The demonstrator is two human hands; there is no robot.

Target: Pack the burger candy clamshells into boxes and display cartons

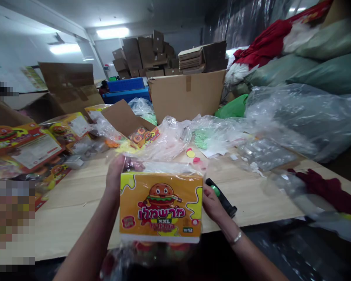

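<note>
While both hands hold it up, the yellow box point(160, 205) with a burger picture sits in the middle, just in front of the table point(76, 203) edge; it is upright and wrapped in clear plastic. Far left of the box, more burger boxes point(23, 146) lie on the table in plastic. The left hand point(114, 175) grips the box's left side; its thumb presses on the top corner, and the other fingers are hidden behind the box. The right hand point(213, 205) holds the box's right side; its thumb rests on the edge, and the rest of its fingers are behind the box, so I cannot tell how they sit. Just right of the box, close beside the right hand, a black tool point(225, 201) with a green button lies on the table. Behind the box stands a big open carton point(187, 95); right of it lie heaps of clear bags point(295, 121). Far right of the box lies a dark red cloth point(330, 189).
</note>
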